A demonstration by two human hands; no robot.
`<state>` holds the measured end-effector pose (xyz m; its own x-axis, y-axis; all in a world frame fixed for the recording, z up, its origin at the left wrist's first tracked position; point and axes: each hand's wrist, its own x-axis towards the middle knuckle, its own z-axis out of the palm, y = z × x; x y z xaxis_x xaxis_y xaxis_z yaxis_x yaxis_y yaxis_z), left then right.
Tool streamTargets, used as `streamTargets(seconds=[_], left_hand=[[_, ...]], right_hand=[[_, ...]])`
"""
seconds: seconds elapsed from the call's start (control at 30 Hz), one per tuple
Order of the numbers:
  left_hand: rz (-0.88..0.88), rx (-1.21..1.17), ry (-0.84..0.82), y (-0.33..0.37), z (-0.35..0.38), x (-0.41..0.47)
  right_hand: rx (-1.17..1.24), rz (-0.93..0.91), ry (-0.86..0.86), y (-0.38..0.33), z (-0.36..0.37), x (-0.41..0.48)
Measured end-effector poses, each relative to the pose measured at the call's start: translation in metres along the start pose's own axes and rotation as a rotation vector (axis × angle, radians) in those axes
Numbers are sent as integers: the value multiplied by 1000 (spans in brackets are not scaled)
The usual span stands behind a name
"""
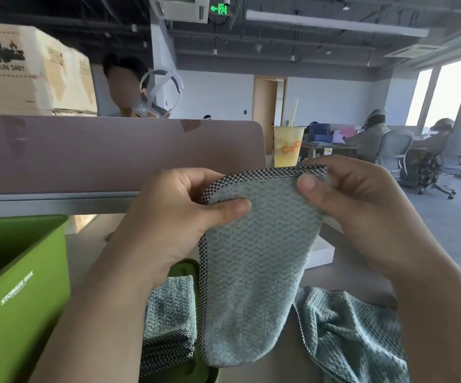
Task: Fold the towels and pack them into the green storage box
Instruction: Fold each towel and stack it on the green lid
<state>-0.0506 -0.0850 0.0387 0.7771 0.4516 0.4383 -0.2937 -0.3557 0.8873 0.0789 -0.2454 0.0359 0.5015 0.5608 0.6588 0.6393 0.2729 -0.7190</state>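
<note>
A light blue towel (254, 266) with a black-and-white checked border hangs folded in half in the air in front of me. My left hand (174, 217) pinches its upper left corner and my right hand (356, 203) pinches its upper right corner. The green storage box (16, 277) stands open at the left, its inside dark. Below the hanging towel, a stack of folded towels (168, 322) lies on a green lid (190, 366). Another blue towel (353, 335) lies crumpled on the table at the lower right.
A mauve desk divider (85, 153) rises behind the table, with a person seated beyond it. A yellow drink cup (288, 146) stands at the divider's right end. Cardboard boxes (30, 73) are stacked at the far left. Office chairs with seated people are at the right.
</note>
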Motion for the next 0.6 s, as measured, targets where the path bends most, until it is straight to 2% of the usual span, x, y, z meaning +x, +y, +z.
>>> streamTargets(seconds=[0.33,0.4,0.5,0.6], left_hand=[[-18,-105,-42,3,5,-2],[-54,-183,-2,4,7,-2],[-128,-275,57,3,8,0],[-289,-402,45,3,9,3]], right_hand=[[78,47,129,6,10,4],[118,101,73,6,10,3],[204,251,-97,5,11,-2],[245,263,-98,8,14,-2]])
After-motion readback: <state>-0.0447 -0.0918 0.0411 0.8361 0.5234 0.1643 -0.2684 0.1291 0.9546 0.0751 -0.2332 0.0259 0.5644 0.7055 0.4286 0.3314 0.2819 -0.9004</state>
